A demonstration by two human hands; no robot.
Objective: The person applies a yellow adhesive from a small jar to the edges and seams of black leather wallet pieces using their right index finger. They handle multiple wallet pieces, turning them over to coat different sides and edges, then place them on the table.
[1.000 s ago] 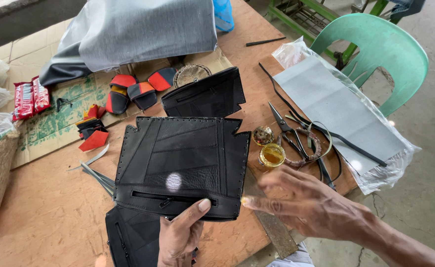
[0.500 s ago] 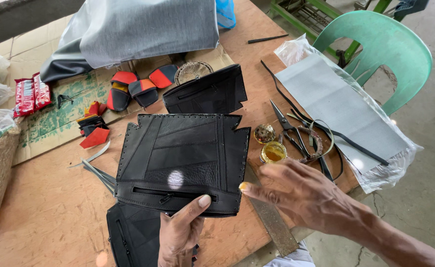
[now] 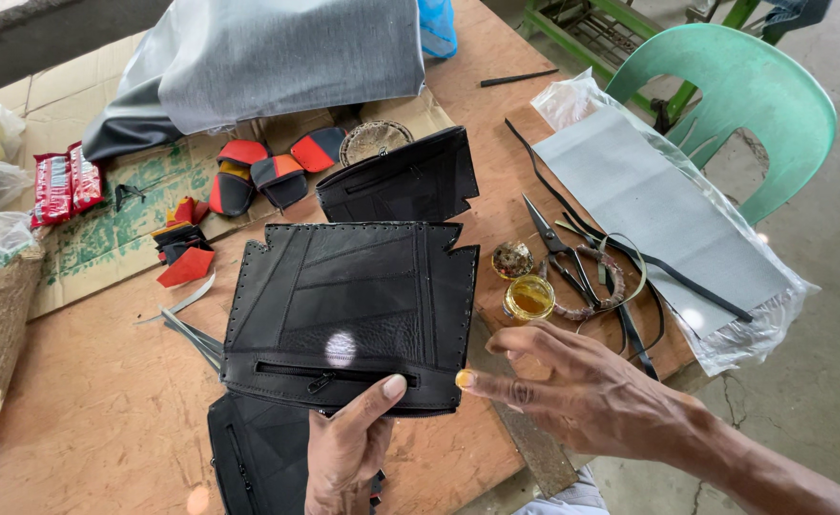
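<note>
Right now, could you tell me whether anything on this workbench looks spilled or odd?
Nothing looks spilled. One oddity: the right hand's forefinger tip is coated amber, like the contents of the open small jar beside the scissors. The left hand holds the black leather panel.

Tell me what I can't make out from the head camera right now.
- Left hand: wrist and palm cut off by the bottom edge.
- Lower black leather piece: partly under the big black leather panel and that hand, also cropped at the bottom edge.
- Right hand fingertip: a yellowish blob, too small to identify.
- Small jar: contents unclear.
- Scissors: handles tangled in straps.
</note>
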